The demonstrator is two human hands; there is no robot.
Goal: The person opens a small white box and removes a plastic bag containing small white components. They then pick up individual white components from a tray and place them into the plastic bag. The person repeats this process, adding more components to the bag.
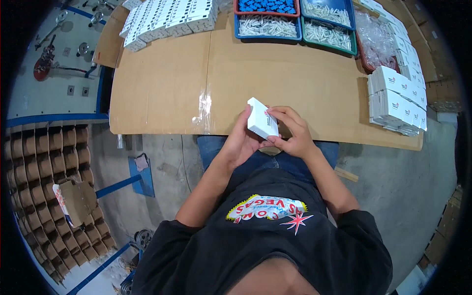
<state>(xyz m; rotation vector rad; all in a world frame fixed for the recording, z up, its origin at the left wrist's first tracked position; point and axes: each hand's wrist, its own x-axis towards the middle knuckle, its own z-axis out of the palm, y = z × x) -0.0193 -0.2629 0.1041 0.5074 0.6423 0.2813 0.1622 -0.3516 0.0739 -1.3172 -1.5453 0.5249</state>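
A small white box (262, 119) with a little print on its face is held between my two hands at the table's front edge, tilted. My left hand (240, 139) wraps its left side and underside, fingers partly hidden behind it. On the right side, my right hand (293, 130) grips the box with the thumb low and the fingers near its top edge. Whether the box is fully closed I cannot tell.
Cardboard covers the table (162, 88). White boxes (172, 17) stand in rows at the far left, and more stacked boxes (398, 101) at the right. Trays of white pieces (268, 27), a tray of blue pieces (268, 6) and clear plastic bags (376, 39) sit at the back.
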